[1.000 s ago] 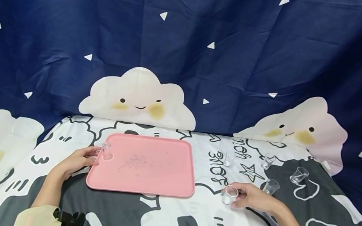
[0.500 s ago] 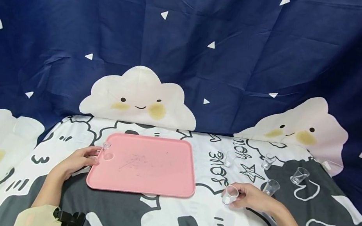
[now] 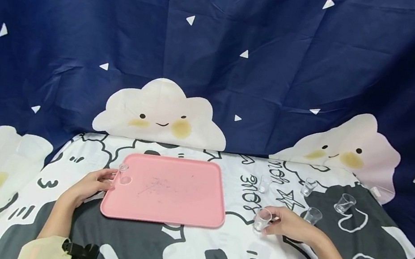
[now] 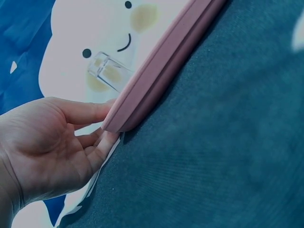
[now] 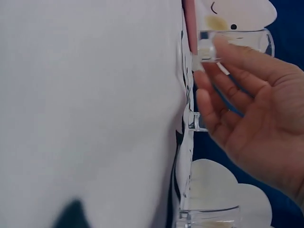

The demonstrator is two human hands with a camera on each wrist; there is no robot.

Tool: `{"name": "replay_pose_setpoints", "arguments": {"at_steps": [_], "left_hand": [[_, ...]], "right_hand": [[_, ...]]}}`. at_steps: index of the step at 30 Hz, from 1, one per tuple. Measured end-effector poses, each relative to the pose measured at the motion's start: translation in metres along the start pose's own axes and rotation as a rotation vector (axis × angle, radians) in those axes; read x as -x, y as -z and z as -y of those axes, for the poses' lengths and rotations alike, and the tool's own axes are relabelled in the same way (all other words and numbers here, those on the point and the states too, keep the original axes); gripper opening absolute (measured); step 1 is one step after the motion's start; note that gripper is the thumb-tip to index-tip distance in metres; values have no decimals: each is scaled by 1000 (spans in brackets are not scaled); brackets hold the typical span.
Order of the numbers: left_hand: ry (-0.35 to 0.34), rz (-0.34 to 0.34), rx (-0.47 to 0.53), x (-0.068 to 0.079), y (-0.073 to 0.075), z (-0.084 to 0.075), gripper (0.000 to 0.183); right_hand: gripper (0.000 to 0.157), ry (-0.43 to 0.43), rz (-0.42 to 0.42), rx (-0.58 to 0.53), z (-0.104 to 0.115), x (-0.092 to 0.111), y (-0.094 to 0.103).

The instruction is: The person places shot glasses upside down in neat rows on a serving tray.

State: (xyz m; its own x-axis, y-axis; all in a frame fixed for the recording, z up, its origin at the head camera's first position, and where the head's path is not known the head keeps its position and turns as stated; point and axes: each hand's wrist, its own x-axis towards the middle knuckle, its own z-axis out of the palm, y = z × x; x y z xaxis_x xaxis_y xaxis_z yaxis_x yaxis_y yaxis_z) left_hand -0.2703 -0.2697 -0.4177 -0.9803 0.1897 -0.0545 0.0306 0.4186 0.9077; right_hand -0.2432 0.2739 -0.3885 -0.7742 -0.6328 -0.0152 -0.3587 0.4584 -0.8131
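My left hand (image 3: 90, 185) is at the left edge of a pink tray (image 3: 177, 192). In the left wrist view, its thumb lies on the rim and the fingers go under the edge, pinching it. Just inside that edge stands a clear shot glass (image 4: 107, 69), thick base up. To the right of the tray, my right hand (image 3: 290, 224) holds another clear shot glass (image 3: 262, 219) between thumb and fingers. Its mouth faces up and its thick base is close over the cloth. In the right wrist view the thumb lies along this glass near the base.
Several more clear glasses stand on the right of the patterned cloth (image 3: 229, 250): one glass (image 3: 314, 215) behind the right hand, others farther back, such as the glass (image 3: 345, 203) on the dark patch. A dark blue curtain (image 3: 218, 59) hangs behind.
The right hand has shifted slightly left with its glass, which now leans a little. My left hand stays on the tray's edge; the head view has moved a touch.
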Motion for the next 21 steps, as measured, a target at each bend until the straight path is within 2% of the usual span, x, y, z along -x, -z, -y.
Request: {"name": "replay_pose_setpoints", "arguments": {"at_steps": [7, 21], "left_hand": [[-6, -4, 4, 0, -1, 0, 57], [-6, -7, 3, 2, 0, 0, 57]], "right_hand": [[32, -21, -38, 53, 16, -10, -1], [37, -7, -81, 24, 44, -52, -7]]}}
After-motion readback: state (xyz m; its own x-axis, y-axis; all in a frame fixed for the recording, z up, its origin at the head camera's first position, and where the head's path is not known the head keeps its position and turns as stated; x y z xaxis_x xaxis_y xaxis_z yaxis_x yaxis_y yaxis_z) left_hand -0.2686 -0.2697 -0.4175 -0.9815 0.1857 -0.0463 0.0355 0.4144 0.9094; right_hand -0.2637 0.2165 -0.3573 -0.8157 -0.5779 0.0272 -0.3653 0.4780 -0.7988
